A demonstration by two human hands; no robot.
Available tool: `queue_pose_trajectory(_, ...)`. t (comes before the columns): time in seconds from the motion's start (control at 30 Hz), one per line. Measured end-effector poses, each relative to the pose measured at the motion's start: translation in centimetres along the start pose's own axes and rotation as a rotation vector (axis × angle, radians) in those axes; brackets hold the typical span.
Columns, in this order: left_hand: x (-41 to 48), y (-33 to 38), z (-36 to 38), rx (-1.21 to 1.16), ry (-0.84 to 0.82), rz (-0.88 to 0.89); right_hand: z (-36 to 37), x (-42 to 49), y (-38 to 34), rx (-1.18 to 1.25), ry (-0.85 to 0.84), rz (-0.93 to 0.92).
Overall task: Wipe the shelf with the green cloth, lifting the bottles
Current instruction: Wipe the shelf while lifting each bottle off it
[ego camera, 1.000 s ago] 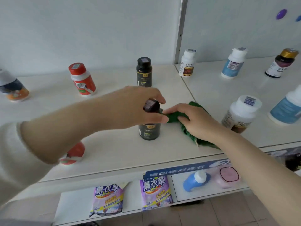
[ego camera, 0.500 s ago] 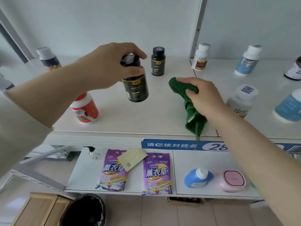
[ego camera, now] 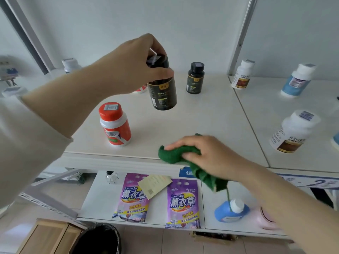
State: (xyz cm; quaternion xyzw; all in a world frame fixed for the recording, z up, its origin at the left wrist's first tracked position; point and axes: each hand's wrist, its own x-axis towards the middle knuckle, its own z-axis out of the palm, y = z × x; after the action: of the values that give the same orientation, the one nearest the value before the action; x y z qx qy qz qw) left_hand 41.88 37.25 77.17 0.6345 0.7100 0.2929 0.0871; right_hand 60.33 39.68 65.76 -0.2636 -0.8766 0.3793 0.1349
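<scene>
My left hand [ego camera: 135, 65] grips a black bottle [ego camera: 163, 90] by its cap and holds it in the air above the white shelf [ego camera: 201, 121]. My right hand [ego camera: 207, 154] presses the green cloth [ego camera: 174, 154] onto the shelf near its front edge, and the cloth's tail hangs down over the edge. A red and white bottle [ego camera: 114, 123] stands at the front left of the shelf. A second black bottle [ego camera: 195, 77] stands further back.
White bottles [ego camera: 242, 74] [ego camera: 293, 131] and a blue-labelled one [ego camera: 297, 80] stand on the adjoining shelf to the right. Below, a lower shelf holds two purple lavender bags [ego camera: 133, 197], a blue bottle [ego camera: 232, 210] and a pink container. A black bin [ego camera: 99, 239] sits on the floor.
My left hand has lifted the black bottle off the shelf and holds it up. My right hand has brought the cloth from further back toward the front edge.
</scene>
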Motion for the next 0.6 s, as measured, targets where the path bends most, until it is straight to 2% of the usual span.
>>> queue_pose_trajectory(0.03,-0.1,-0.1,-0.2,-0.006,0.000,-0.004,-1.1,0.7,0.2,0.024,0.035,0.020)
queue_pose_trajectory(0.13,-0.3,-0.6,-0.5,-0.014,0.007,-0.027,-4.4,5.4,2.9,-0.009,0.364,0.165)
queue_pose_trajectory(0.2,-0.6,-0.9,-0.8,-0.042,0.019,-0.049,-4.8,8.6,4.8,-0.107,0.448,0.272)
queue_pose_trajectory(0.27,-0.8,-1.3,-1.3,-0.050,0.051,-0.064,-3.9,11.2,5.8,-0.179,0.429,0.285)
queue_pose_trajectory(0.4,-0.8,-1.9,-2.3,-0.053,0.119,-0.096,-1.2,14.0,4.3,-0.232,0.311,0.164)
queue_pose_trajectory(0.6,-0.5,-1.2,-1.7,-0.030,0.106,-0.074,1.7,6.1,1.3,-0.121,0.033,-0.100)
